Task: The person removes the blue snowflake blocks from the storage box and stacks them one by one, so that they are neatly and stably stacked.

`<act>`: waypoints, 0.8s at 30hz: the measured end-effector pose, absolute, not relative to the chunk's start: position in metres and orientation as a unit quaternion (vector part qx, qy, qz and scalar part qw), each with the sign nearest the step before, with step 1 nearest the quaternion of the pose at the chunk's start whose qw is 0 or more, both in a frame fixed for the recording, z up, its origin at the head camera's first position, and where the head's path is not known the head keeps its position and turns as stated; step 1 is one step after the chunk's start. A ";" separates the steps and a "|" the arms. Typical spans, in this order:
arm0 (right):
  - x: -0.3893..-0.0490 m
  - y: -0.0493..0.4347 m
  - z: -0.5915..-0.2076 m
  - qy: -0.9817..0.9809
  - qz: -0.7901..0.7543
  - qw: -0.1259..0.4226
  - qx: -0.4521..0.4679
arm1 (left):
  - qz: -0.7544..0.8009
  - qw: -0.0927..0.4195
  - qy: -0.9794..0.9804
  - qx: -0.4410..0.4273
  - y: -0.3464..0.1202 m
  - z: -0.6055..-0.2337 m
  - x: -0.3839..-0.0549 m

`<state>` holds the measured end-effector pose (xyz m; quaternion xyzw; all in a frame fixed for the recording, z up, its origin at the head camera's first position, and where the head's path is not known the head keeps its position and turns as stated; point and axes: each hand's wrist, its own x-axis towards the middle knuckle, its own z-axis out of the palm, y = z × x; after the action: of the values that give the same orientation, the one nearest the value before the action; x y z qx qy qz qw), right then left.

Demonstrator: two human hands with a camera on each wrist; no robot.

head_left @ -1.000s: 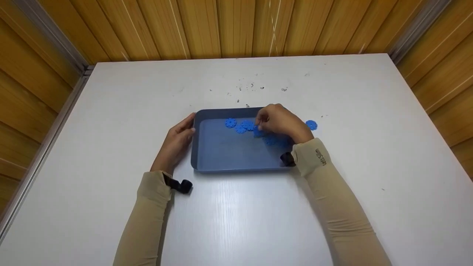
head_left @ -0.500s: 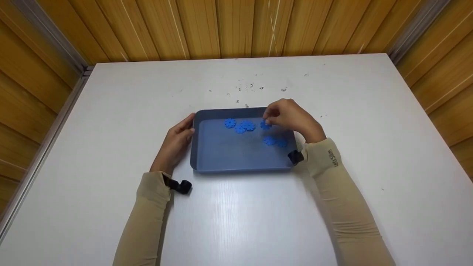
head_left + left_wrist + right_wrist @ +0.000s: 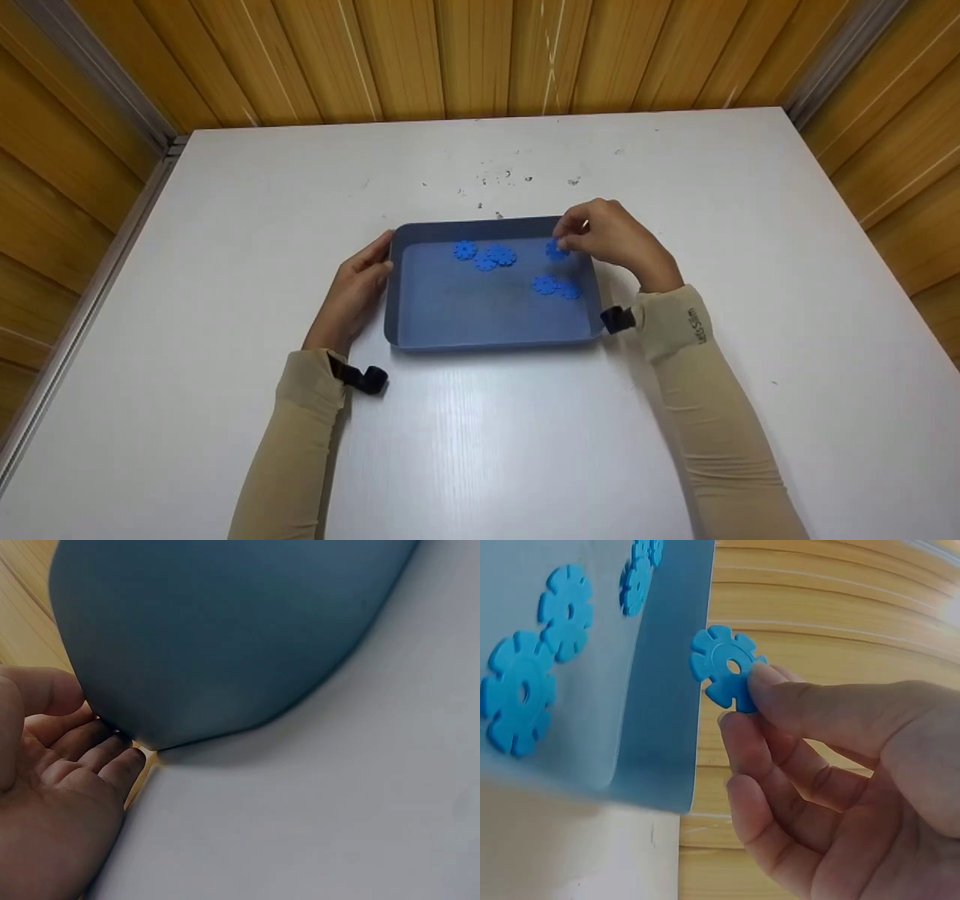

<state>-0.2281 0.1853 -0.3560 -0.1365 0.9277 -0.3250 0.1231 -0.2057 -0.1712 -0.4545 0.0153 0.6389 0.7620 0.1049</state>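
A blue plastic interlocking disc (image 3: 718, 660) with notched edges and a central hole is pinched between thumb and fingers of my right hand (image 3: 619, 240). In the head view it hangs at the back right of a grey-blue tray (image 3: 450, 322). My left hand (image 3: 356, 281) rests against the outside of the tray's left wall. The left wrist view has its fingers (image 3: 109, 754) touching that wall's edge. Inside the tray lie more such discs: a small overlapping cluster (image 3: 500, 255), a single disc (image 3: 465, 250) to its left, and a touching pair (image 3: 545, 284) nearer the right side.
The tray stands on a white table (image 3: 465, 435) with small dark marks (image 3: 510, 176) behind it. Wood-look panel walls (image 3: 480, 60) border the table at the back and sides. Black wrist cameras (image 3: 367, 379) stick out from both beige sleeves.
My right hand has moved right with the pinched disc, uncovering the pair in the tray. A disc seen earlier on the table right of the tray is out of sight. The left hand stays put.
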 end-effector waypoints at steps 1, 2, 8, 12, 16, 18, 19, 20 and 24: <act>-0.228 0.187 -0.356 0.928 -0.325 0.124 -0.133 | 0.763 0.106 0.638 0.014 -0.171 -0.455 -0.206; -0.228 0.189 -0.357 0.928 -0.325 0.125 -0.130 | 0.763 0.106 0.637 0.012 -0.171 -0.454 -0.206; -0.228 0.199 -0.358 0.931 -0.325 0.120 -0.118 | 0.765 0.106 0.635 0.012 -0.171 -0.454 -0.205; -0.228 0.206 -0.360 0.932 -0.324 0.120 -0.107 | 0.764 0.105 0.636 0.013 -0.171 -0.454 -0.205; -0.228 0.212 -0.362 0.934 -0.325 0.118 -0.093 | 0.765 0.105 0.635 0.011 -0.171 -0.454 -0.205; -0.228 0.215 -0.363 0.934 -0.327 0.116 -0.084 | 0.767 0.105 0.633 0.010 -0.171 -0.455 -0.205; -0.228 0.216 -0.363 0.934 -0.330 0.115 -0.080 | 0.768 0.106 0.631 0.013 -0.171 -0.455 -0.205; -0.229 0.218 -0.364 0.933 -0.333 0.115 -0.076 | 0.770 0.107 0.629 0.015 -0.171 -0.455 -0.205; -0.229 0.224 -0.367 0.932 -0.338 0.109 -0.073 | 0.774 0.110 0.623 0.021 -0.172 -0.454 -0.205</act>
<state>-0.2292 0.2237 -0.3673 -0.0726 0.9319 -0.3384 0.1086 -0.2048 -0.1721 -0.4544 0.0209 0.6229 0.7743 0.1097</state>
